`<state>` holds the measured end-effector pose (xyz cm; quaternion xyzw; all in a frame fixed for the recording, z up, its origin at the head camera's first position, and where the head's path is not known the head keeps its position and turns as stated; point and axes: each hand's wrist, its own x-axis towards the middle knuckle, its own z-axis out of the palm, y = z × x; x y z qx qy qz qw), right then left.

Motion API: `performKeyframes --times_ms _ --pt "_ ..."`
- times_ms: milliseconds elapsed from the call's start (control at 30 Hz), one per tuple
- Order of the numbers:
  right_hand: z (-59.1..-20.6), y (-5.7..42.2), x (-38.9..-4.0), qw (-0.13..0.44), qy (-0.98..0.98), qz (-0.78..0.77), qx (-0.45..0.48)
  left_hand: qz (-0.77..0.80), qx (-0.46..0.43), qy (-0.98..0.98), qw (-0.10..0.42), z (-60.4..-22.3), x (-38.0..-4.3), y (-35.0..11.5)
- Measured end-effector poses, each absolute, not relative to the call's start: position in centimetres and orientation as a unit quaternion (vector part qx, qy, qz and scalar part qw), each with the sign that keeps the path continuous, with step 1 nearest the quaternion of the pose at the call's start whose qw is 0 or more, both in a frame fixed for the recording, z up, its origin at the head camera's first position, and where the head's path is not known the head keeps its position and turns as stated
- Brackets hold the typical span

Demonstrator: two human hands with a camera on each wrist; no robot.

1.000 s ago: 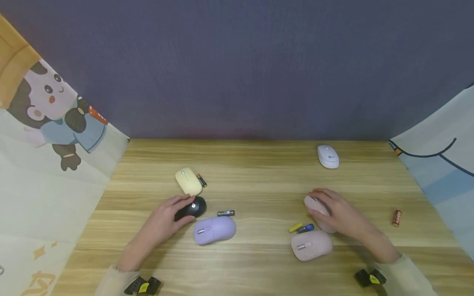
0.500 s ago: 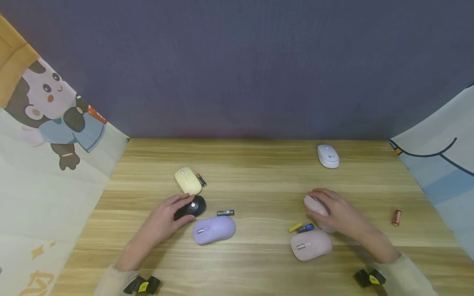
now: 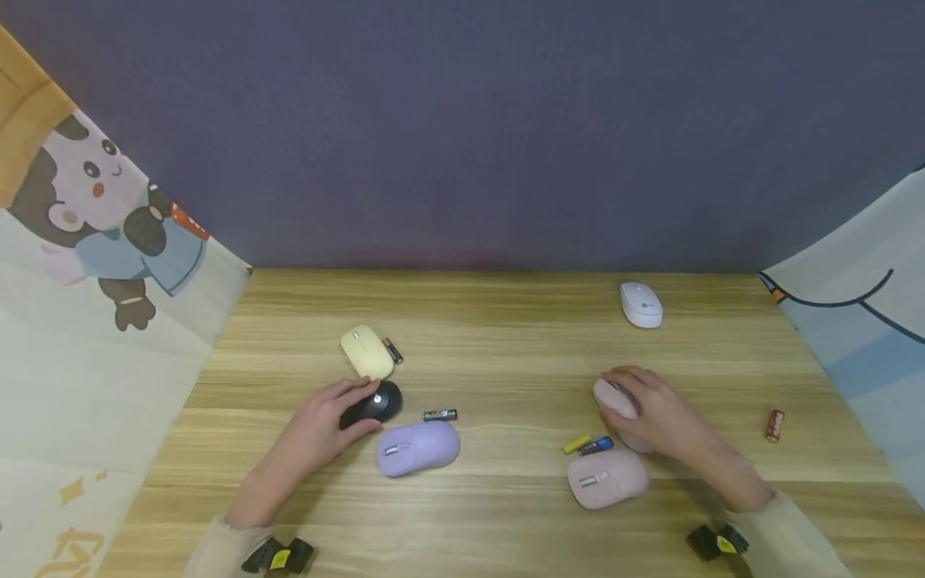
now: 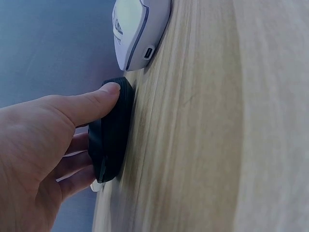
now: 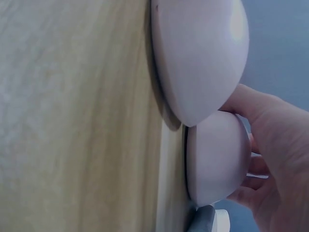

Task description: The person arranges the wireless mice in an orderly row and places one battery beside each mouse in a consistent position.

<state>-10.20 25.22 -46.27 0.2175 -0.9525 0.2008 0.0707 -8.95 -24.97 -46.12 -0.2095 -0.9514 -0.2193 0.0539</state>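
With thumb and fingers on opposite sides, my left hand (image 3: 311, 437) grips a black computer mouse (image 3: 385, 403) on the wooden table. The left wrist view shows the thumb on the near side of this black mouse (image 4: 116, 133). My right hand (image 3: 661, 417) holds a pale pink mouse (image 3: 616, 397), its fingers over the far side and its back partly hidden by the palm. In the right wrist view the held pink mouse (image 5: 217, 159) is just beyond a second pink mouse (image 5: 203, 53). A purple mouse (image 3: 426, 446) lies right of the left hand.
A yellow mouse (image 3: 367, 353) touches the black one's far end, with a small battery (image 3: 393, 351) beside it. Another battery (image 3: 439, 416) lies behind the purple mouse. Yellow (image 3: 576, 445) and blue (image 3: 596, 447) batteries, a white mouse (image 3: 641, 305) and a red battery (image 3: 775, 426) are farther right.
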Motion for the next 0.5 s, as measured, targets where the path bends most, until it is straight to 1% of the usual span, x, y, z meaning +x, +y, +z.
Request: performKeyframes --times_ms 100,367,500 --pt "-46.1 25.1 -10.3 0.078 -0.95 0.205 0.223 -0.22 -0.212 -0.95 0.057 -46.2 -9.0 -25.0" --pt "-46.2 24.9 -11.2 0.129 -0.934 0.209 0.261 -0.222 -0.217 -0.948 0.065 -46.1 -8.9 -25.0" --pt "-46.2 24.9 -11.9 0.13 -0.934 0.207 0.261 -0.225 -0.217 -0.948 0.066 -46.0 -8.9 -24.9"
